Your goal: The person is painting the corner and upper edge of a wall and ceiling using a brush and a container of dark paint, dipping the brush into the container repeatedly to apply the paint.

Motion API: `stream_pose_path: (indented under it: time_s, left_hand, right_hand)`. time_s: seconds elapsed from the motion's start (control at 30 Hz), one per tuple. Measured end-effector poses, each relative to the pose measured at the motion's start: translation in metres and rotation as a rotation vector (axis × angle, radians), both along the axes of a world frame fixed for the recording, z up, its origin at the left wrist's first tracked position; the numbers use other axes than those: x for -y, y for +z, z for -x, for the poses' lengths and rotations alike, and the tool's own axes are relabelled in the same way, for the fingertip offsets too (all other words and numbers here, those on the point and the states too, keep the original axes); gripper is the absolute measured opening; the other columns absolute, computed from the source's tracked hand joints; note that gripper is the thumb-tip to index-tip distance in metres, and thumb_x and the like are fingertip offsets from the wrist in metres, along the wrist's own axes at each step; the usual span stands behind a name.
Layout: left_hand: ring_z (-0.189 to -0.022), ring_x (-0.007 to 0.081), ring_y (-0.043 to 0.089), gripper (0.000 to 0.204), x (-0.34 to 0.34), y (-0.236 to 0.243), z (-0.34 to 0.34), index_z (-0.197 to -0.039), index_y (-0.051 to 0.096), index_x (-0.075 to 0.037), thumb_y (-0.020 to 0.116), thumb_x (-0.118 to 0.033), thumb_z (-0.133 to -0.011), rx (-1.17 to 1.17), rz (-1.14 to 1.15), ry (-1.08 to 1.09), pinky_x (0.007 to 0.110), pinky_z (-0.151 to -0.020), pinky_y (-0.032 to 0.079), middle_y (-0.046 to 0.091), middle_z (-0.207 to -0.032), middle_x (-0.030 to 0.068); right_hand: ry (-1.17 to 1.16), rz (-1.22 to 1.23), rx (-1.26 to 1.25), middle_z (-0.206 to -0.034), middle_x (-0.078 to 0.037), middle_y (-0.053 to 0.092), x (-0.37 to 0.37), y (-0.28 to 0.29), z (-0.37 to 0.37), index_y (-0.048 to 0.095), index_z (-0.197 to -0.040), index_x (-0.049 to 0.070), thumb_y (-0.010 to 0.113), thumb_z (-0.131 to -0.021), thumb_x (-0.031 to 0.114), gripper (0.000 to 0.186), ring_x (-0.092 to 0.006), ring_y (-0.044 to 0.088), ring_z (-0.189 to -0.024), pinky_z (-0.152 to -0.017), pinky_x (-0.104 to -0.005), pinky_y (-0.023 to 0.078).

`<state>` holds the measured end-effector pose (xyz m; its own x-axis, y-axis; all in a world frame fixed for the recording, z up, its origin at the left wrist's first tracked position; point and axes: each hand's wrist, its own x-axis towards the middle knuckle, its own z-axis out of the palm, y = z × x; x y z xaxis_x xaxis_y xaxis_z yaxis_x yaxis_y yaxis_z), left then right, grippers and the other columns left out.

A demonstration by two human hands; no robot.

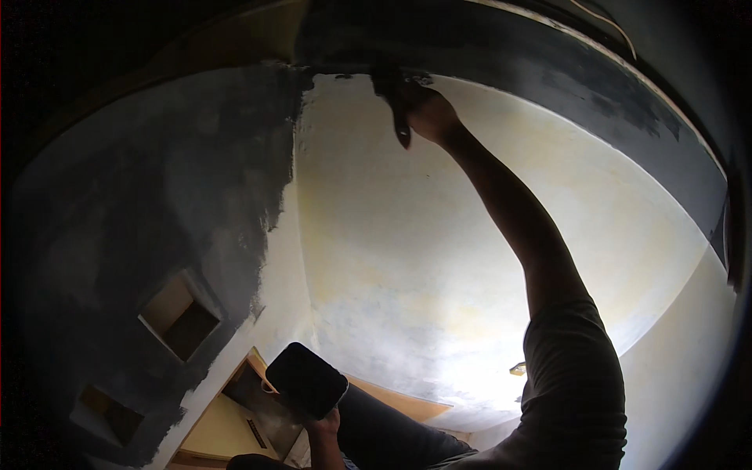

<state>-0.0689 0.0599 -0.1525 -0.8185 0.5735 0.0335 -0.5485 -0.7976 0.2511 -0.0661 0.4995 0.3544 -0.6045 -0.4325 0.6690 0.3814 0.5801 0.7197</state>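
My right hand [433, 115] is raised high at the far end of an outstretched arm, closed around a paintbrush [403, 131]. The brush's dark head touches the top edge of the pale wall [439, 227], where a dark grey painted band [509, 59] begins. Dark smudges mark the edge beside the bristles. Low down, my left hand [325, 424] grips a dark, rounded-corner paint container [307, 380] from its near side. Its inside looks black, so the paint level cannot be made out. The fingers of the left hand are partly hidden by the container.
The left wall [157, 188] is mostly dark grey, with a ragged edge against a pale strip at the corner. Two recesses [182, 319] open into it. Below stands wooden furniture [223, 431]. A small fitting [518, 369] sits on the brightly lit lower wall.
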Motion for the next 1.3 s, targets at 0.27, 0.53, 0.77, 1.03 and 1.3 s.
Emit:
stream_pose_path:
  time_s: [0.27, 0.53, 0.77, 1.03, 1.3]
  left_hand:
    - [-0.134, 0.0335, 0.056, 0.080, 0.003, -0.004, 0.004, -0.157, 0.039, -0.022, 0.045, -0.074, -0.096, 0.088, -0.033, -0.011, 0.061, -0.098, 0.055, 0.049, -0.155, 0.0074]
    - [-0.128, 0.0342, 0.060, 0.081, 0.005, -0.012, 0.008, -0.155, 0.042, -0.019, 0.047, -0.074, -0.096, 0.255, -0.147, -0.049, 0.061, -0.096, 0.057, 0.054, -0.150, 0.0094]
    - [-0.133, 0.0340, 0.056, 0.082, 0.000, -0.003, 0.007, -0.157, 0.039, -0.020, 0.047, -0.074, -0.096, 0.008, -0.151, -0.055, 0.061, -0.100, 0.055, 0.050, -0.154, 0.0085]
    - [-0.136, 0.0370, 0.052, 0.081, 0.006, -0.004, 0.004, -0.159, 0.036, -0.021, 0.047, -0.072, -0.097, -0.052, 0.035, 0.048, 0.062, -0.100, 0.054, 0.047, -0.155, 0.0099]
    - [-0.133, 0.0398, 0.054, 0.084, 0.002, -0.011, 0.004, -0.156, 0.040, -0.016, 0.049, -0.073, -0.095, 0.208, -0.155, -0.006, 0.062, -0.099, 0.055, 0.049, -0.153, 0.0164]
  right_hand:
    - [0.041, 0.003, -0.037, -0.132, -0.016, 0.061, 0.007, 0.009, 0.024, 0.066, -0.119, 0.004, 0.065, -0.085, 0.006, 0.034, -0.0289, 0.069, -0.108, -0.071, -0.0363, 0.064]
    - [-0.035, 0.136, -0.085, -0.120, -0.021, 0.062, 0.038, 0.003, 0.033, 0.064, -0.116, -0.002, 0.065, -0.087, 0.007, 0.030, -0.0338, 0.070, -0.101, -0.067, -0.0397, 0.064]
    - [-0.060, 0.166, 0.118, -0.117, -0.022, 0.065, 0.011, 0.013, 0.059, 0.063, -0.119, -0.002, 0.060, -0.092, 0.012, 0.030, -0.0353, 0.071, -0.100, -0.074, -0.0455, 0.063]
    - [-0.227, 0.148, -0.019, -0.135, -0.021, 0.056, 0.016, 0.014, -0.035, 0.058, -0.126, 0.001, 0.061, -0.092, 0.012, 0.036, -0.0333, 0.071, -0.103, -0.069, -0.0410, 0.064]
    - [-0.149, 0.212, -0.119, -0.132, -0.015, 0.061, 0.021, 0.009, -0.127, 0.060, -0.123, 0.004, 0.062, -0.088, 0.010, 0.036, -0.0290, 0.072, -0.097, -0.070, -0.0382, 0.063]
